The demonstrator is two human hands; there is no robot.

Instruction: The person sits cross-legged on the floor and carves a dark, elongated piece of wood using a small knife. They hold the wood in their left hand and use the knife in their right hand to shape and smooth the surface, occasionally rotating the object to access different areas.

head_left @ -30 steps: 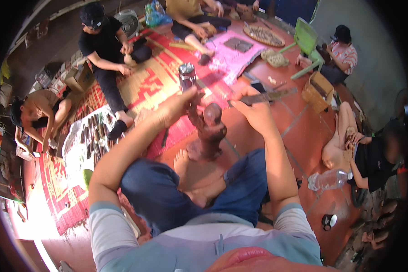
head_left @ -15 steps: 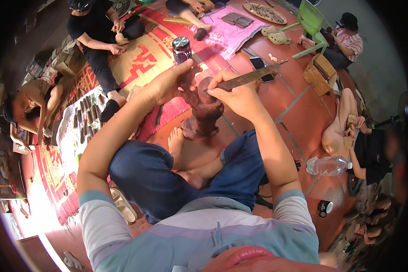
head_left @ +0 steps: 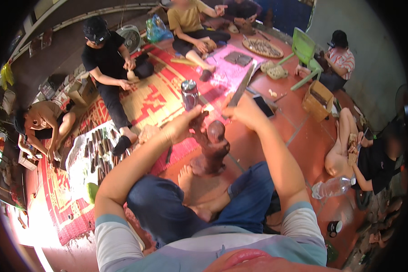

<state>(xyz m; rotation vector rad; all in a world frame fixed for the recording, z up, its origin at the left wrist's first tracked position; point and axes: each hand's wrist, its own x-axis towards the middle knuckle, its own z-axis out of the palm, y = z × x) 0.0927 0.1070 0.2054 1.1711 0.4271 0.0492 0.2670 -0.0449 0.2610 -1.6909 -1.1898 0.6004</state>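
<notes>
A dark reddish-brown carved figure point(head_left: 213, 152) with a rounded head stands on the tiles just in front of my bare foot. My left hand point(head_left: 180, 128) is wrapped round its raised upper part on the left side. A flat metal file point(head_left: 241, 86), long and narrow, is closed in my right hand point(head_left: 247, 111) and points up and away. Both file and right hand are apart from the figure, above and to the right of its head. My right fingertips are partly hidden behind the hand.
A steel-capped flask point(head_left: 189, 94) stands just beyond my left hand. A phone point(head_left: 263, 106) lies right of the file. Farther off are a wooden box point(head_left: 318, 100), a green chair point(head_left: 303, 47) and a plastic bottle point(head_left: 333, 187). Carving tools point(head_left: 97, 152) cover a cloth at left. Several people sit around.
My right hand has lifted the file off the figure's head and moved up and right, turning the file more upright. My left hand keeps its hold. The whole view has tilted upward.
</notes>
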